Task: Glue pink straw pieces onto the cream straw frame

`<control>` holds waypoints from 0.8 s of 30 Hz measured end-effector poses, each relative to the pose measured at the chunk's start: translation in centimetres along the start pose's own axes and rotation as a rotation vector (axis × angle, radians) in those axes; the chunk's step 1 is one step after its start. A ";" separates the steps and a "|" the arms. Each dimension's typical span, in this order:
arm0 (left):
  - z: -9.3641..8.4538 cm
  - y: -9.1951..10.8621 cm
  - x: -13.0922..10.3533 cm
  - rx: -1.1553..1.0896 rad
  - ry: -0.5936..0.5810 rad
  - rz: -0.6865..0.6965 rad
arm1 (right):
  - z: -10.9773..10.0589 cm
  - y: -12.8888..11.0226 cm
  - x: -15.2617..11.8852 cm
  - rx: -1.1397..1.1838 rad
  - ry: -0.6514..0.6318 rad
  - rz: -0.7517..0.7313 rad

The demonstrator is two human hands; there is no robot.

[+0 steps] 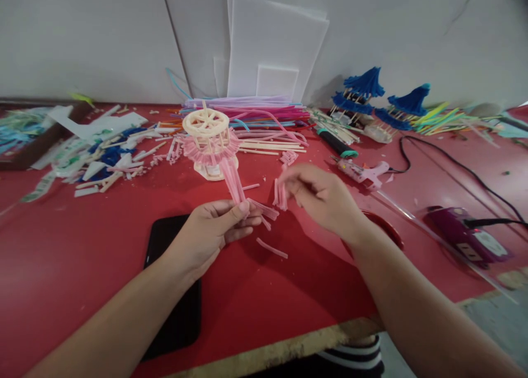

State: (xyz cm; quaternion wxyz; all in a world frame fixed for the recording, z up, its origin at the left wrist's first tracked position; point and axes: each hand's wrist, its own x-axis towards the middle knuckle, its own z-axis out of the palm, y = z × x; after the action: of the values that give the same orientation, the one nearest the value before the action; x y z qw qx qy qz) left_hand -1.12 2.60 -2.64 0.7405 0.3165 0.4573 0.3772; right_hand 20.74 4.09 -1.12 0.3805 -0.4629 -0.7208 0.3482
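My left hand point(225, 224) pinches the lower end of a flat bundle of pink pipe cleaner pieces point(233, 182) between thumb and fingers. The bundle's upper end overlaps, in this view, a cream-coloured pavilion model point(206, 126) with a wheel-like top and a pleated pink skirt; I cannot tell whether they touch. My right hand point(319, 199) is curled in a pinch beside a small pile of short pink pieces point(280, 193). Whatever its fingertips grip cannot be made out. Loose pink pieces point(272, 248) lie between and below the hands.
A black phone point(169, 290) lies under my left forearm. To the right are a pink glue gun point(365, 174), a dark-handled tool point(338, 143), a purple power strip point(466, 235) and blue roof models point(363, 89). Scraps point(111, 158) litter the left; long pipe cleaners point(264, 111) lie behind.
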 end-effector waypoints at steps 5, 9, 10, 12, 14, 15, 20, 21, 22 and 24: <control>0.1 0.0 0.1 -0.054 0.031 0.050 | 0.0 -1.9 -0.8 -0.305 -0.666 -0.117; 0.1 0.1 0.1 -0.096 0.050 0.077 | 1.3 -2.8 -1.3 -0.558 -0.679 -0.067; 0.1 0.1 0.0 -0.104 0.055 0.084 | 1.7 -2.9 -1.4 -0.578 -0.693 -0.058; 0.3 0.2 0.0 -0.119 0.063 0.102 | 1.9 -2.9 -1.4 -0.569 -0.712 -0.059; 0.4 0.4 0.0 -0.134 0.075 0.129 | 1.7 -2.5 -1.3 -0.521 -0.613 -0.081; 0.4 0.5 0.0 -0.144 0.083 0.145 | 1.4 -2.3 -1.1 -0.504 -0.496 -0.079; 0.3 0.5 0.0 -0.156 0.103 0.174 | -0.5 -0.2 0.1 -0.778 0.026 0.232; 0.3 0.5 0.0 -0.151 0.099 0.163 | -0.8 0.2 0.3 -0.844 0.017 0.291; 0.2 0.4 -0.1 -0.146 0.093 0.151 | -1.0 0.6 0.4 -0.887 -0.006 0.327; 0.2 0.3 -0.1 -0.137 0.083 0.129 | -1.4 1.1 0.4 -0.936 -0.022 0.350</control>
State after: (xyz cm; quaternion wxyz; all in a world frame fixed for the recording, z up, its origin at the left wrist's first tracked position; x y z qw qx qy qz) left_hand -1.09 2.67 -2.25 0.7150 0.2779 0.4396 0.4673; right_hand 22.27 5.03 -1.35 0.0602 -0.6946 -0.7151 0.0508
